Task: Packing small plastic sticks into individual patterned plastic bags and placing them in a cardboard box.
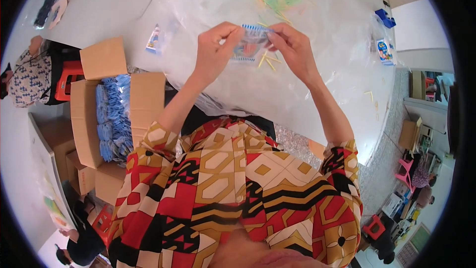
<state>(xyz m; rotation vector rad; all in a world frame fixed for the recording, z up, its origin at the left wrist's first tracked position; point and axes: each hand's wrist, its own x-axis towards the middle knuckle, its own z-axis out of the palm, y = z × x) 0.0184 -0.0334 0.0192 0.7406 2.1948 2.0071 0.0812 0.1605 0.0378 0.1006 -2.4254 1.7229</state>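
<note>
Far left, open carton (pixel 83 124) packed with blue packets (pixel 114 119). Next, small blue-and-white packet (pixel 154 39) on pale table (pixel 124 0). Then left hand (pixel 218 49), thumb and fingers pinching left edge of clear pouch (pixel 250 49), held up over table (reddish patch inside or printed, cannot tell). Just beside pouch, yellow sticks (pixel 269 62). Right hand (pixel 292 49), pinching pouch's upper right corner. Far right, blue tape dispenser (pixel 385 18) near another blue packet (pixel 384 51).

A carton (pixel 84 124) (bundles (pixel 116 116) inside) stands left of the bag (pixel 249 48) over the table (pixel 109 0).
</note>
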